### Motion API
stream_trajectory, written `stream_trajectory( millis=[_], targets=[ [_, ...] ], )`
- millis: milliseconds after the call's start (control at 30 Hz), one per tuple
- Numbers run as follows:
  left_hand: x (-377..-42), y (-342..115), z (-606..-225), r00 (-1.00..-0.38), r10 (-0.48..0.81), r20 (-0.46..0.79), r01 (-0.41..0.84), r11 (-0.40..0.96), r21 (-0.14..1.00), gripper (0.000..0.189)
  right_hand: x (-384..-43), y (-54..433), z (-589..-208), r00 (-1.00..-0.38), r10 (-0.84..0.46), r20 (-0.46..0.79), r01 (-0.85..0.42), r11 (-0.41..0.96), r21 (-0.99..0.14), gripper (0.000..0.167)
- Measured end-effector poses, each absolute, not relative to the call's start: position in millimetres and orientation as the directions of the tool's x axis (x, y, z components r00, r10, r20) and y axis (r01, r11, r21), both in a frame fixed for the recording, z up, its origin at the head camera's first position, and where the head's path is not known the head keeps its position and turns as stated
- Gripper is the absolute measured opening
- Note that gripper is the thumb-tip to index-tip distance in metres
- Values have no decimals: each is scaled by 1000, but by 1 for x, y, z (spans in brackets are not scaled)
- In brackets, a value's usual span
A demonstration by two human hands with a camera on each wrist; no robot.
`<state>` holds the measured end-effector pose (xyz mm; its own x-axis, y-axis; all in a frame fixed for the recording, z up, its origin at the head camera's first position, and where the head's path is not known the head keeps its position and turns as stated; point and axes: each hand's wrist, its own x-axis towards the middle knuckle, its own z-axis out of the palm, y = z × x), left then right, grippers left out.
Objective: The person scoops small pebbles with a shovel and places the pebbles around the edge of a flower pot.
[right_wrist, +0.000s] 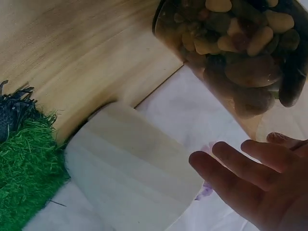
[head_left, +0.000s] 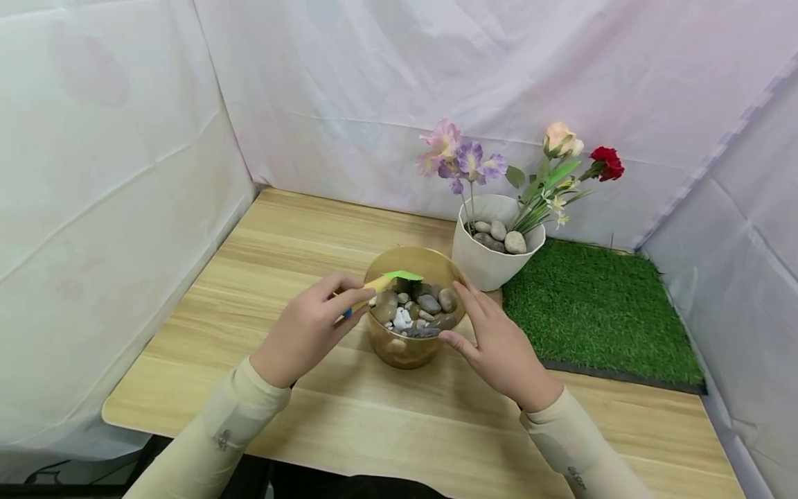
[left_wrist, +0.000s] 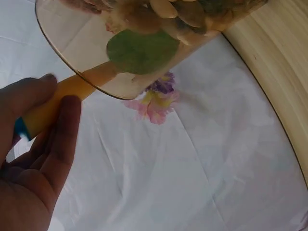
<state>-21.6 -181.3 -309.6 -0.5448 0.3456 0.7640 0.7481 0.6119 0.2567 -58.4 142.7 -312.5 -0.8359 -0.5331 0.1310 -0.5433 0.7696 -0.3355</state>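
Note:
My left hand (head_left: 309,324) pinches the yellow handle of a small toy shovel (head_left: 377,283) between thumb and fingers. The green blade (left_wrist: 142,51) is inside an amber glass vase (head_left: 408,352), seen through its wall in the left wrist view. Grey, brown and white pebbles (head_left: 429,303) fill the lower part of the vase, which stands upright on the table. At the vase's right side is my right hand (head_left: 499,346), fingers extended and fingertips by the rim. In the right wrist view the same hand (right_wrist: 255,180) holds nothing; contact with the glass is unclear.
Behind the vase, to the right, stands a white pot (head_left: 483,260) with pebbles and artificial flowers (head_left: 472,161). A square of green artificial turf (head_left: 598,312) lies right of it. The wooden table (head_left: 299,229) is backed by white cloth (head_left: 337,83).

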Motion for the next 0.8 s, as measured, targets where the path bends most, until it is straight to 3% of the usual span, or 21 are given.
stream_trajectory(
  millis=[133,300,433,533,667,800],
  targets=[
    [-24,-191,-301,-524,249,815,743,601,294,29,-54,142,-315,-857,-502,120,-505,768,-394,86],
    [-15,-221,-287,-539,-1,842,691,571,443,25,-48,141,-320,-869,-482,117,-481,762,-434,86],
    [1,-254,-291,-636,-317,704,555,446,702,17,-44,141,-321,-870,-478,119,-477,758,-445,87],
    [12,-275,-310,-692,-482,537,358,416,836,11,-42,141,-321,-870,-477,125,-478,755,-450,87],
    [25,-287,-351,-797,-481,366,67,532,844,14,-41,143,-320,-870,-475,129,-478,753,-453,88],
    [38,-285,-381,-922,-336,191,-65,622,781,22,-41,144,-321,-868,-483,118,-479,749,-458,89]
  ],
)
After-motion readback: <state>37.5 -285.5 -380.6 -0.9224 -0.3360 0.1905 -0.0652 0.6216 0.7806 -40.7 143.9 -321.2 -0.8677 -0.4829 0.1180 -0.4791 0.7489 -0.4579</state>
